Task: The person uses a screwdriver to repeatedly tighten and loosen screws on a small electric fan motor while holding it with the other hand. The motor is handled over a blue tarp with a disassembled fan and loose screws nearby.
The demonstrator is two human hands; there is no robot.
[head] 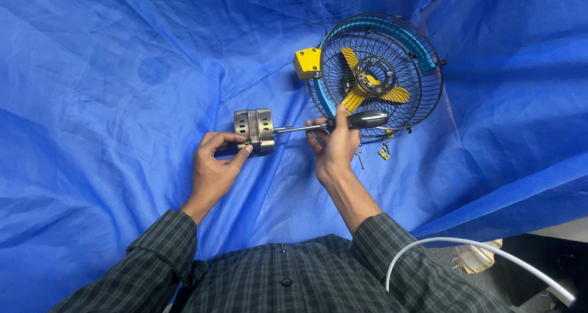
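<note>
My left hand (215,162) steadies a small metal fan motor (255,128) that lies on its side on the blue sheet, fingers pinching its lower edge. My right hand (334,146) grips the black handle of a screwdriver (343,123). The screwdriver's shaft runs left and its tip meets the motor's right face. Just behind my right hand lies a black wire fan cage (422,56) with a blue rim and yellow blades (370,83) inside.
A yellow plastic box (307,62) sits at the cage's left edge. Small screws and a yellow clip (383,152) lie below the cage. The blue sheet (122,74) covers the whole surface. A white cable (490,255) curves at the lower right.
</note>
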